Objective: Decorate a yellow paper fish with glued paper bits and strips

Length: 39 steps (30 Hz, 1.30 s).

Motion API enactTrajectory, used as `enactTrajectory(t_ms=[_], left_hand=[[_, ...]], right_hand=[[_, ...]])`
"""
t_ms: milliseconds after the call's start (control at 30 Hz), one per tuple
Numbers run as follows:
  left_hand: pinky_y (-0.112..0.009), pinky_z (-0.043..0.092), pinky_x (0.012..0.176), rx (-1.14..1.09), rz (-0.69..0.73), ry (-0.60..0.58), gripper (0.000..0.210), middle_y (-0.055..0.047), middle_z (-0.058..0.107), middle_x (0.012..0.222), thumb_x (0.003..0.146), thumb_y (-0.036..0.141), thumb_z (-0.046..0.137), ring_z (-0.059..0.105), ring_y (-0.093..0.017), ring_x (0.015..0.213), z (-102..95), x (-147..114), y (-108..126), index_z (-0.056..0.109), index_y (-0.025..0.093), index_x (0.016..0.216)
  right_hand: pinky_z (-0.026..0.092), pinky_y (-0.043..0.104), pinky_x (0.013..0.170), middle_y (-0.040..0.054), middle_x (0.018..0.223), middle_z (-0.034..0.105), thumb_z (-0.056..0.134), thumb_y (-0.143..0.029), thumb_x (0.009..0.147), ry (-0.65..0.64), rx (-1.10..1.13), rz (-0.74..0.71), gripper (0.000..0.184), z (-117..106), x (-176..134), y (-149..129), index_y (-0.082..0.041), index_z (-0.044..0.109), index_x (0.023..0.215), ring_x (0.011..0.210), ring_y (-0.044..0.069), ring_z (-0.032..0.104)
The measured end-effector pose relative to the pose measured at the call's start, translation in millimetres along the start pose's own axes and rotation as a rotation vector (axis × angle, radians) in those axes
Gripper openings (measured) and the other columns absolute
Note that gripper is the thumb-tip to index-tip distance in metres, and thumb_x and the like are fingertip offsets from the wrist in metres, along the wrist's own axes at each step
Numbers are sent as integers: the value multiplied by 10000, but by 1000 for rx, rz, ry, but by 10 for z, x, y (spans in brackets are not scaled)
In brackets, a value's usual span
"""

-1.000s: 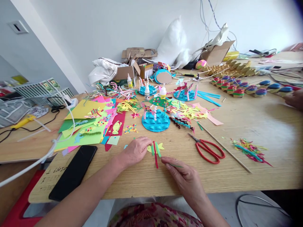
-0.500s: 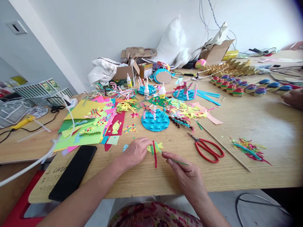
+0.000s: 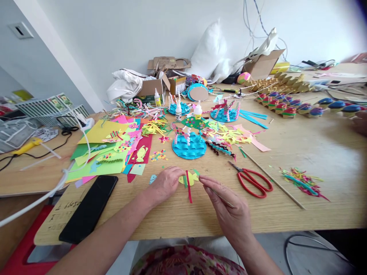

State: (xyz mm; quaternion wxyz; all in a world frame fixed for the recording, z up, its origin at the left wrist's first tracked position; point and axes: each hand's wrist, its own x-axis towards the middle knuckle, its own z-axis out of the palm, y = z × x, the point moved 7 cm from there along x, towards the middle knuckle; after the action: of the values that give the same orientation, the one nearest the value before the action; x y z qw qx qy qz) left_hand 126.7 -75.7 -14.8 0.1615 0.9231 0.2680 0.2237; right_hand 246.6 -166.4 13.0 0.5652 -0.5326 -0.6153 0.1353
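Note:
A small yellow paper fish [image 3: 192, 179] lies flat on the table, with a red paper strip [image 3: 189, 191] and green strips across its body. My left hand [image 3: 166, 183] rests at the fish's head end, fingers bent together and fingertips pressed on its edge. To the right, my right hand [image 3: 229, 206] pinches a thin stick-like piece [image 3: 222, 197] that slants back over the fingers. Its fingertips are close to the fish's tail; whether they touch it I cannot tell. A small blue paper piece [image 3: 153, 178] lies beside my left hand.
Red-handled scissors [image 3: 254, 182] and a wooden stick [image 3: 272, 179] lie on the right. A blue round base [image 3: 189, 149] stands ahead. Coloured paper [image 3: 100, 168] and a black phone [image 3: 88, 210] are on the left. Another person's hand [image 3: 359, 123] shows at the far right edge.
My right fingertips have moved slightly up toward the fish's tail. The slanting green strip near them has shifted, showing more of the yellow body. My left hand stays at the fish's head.

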Motion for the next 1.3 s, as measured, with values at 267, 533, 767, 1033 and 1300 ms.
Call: enactTrajectory(t_ms=[267, 533, 767, 1033, 1300], left_hand=[[-291, 465, 812, -11, -16, 1, 338, -41, 630, 941, 752, -28, 376, 565, -149, 912, 17, -5, -37, 571, 157, 957], [-295, 474, 816, -12, -22, 10, 366, -52, 632, 956, 750, -28, 360, 574, -149, 915, 17, 0, -44, 576, 155, 982], [-314, 469, 842, 26, -10, -30, 455, -56, 608, 1001, 721, -54, 354, 550, -154, 949, 49, -7, -37, 567, 164, 1059], [-290, 463, 823, 24, 6, -46, 478, -44, 588, 967, 716, -64, 343, 537, -144, 924, 65, -7, 13, 578, 182, 1052], [-278, 434, 797, 76, 32, -78, 410, -37, 555, 929, 807, 19, 353, 494, -155, 910, 114, -29, 44, 577, 233, 1076]], right_hand=[[539, 285, 775, 38, 960, 694, 507, -152, 797, -88, -46, 28, 236, 157, -15, 137, -235, 679, 937, 878, 179, 649], [550, 291, 748, 29, 951, 695, 478, -136, 791, -162, -72, 86, 275, 200, -149, 177, -243, 683, 941, 851, 182, 658], [558, 288, 726, 31, 925, 702, 475, -128, 780, -166, -93, 94, 282, 189, -201, 148, -240, 691, 921, 830, 187, 664], [562, 288, 706, 27, 904, 706, 498, -156, 778, -170, -95, 120, 251, 211, -215, 174, -247, 694, 907, 813, 194, 669], [557, 261, 698, 45, 900, 708, 510, -161, 787, -187, -95, 111, 228, 236, -224, 182, -215, 695, 908, 795, 186, 672]])
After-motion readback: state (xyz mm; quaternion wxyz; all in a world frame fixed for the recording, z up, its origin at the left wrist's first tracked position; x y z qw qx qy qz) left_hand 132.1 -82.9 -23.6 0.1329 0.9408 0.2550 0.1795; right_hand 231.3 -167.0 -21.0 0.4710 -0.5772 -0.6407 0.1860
